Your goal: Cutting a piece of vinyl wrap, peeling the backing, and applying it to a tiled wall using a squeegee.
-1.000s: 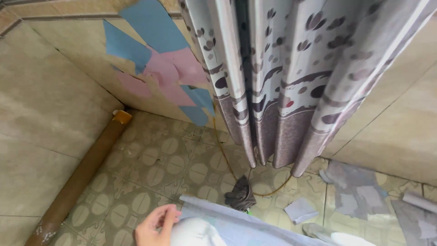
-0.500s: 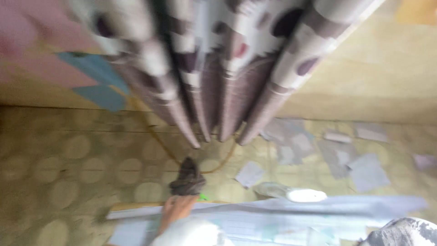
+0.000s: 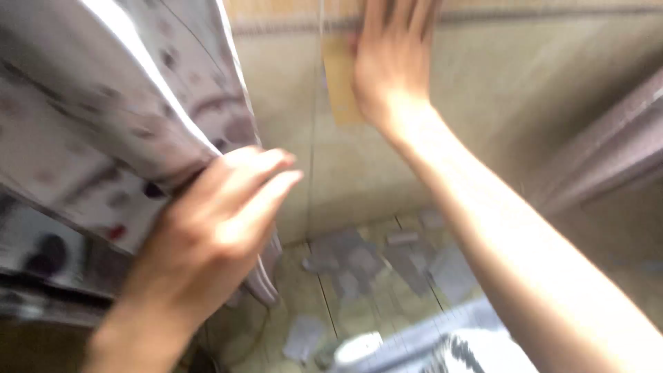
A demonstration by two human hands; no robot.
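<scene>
Two bare hands are raised in a tiled corner. The left hand (image 3: 214, 214) has its grip closed on the edge of a patterned curtain (image 3: 103, 117), grey-white with dark spots, which hangs at the left and is bunched under the fingers. The right hand (image 3: 390, 65) lies open and flat, fingers spread, against the beige tiled wall (image 3: 483, 124), on a yellowish patch (image 3: 340, 90). Below, grey paper scraps (image 3: 352, 259) lie scattered on the floor (image 3: 311, 304).

Left hand (image 3: 214, 214) now grips the curtain (image 3: 103, 117); right hand (image 3: 390, 65) reaches the wall (image 3: 539, 97).
</scene>
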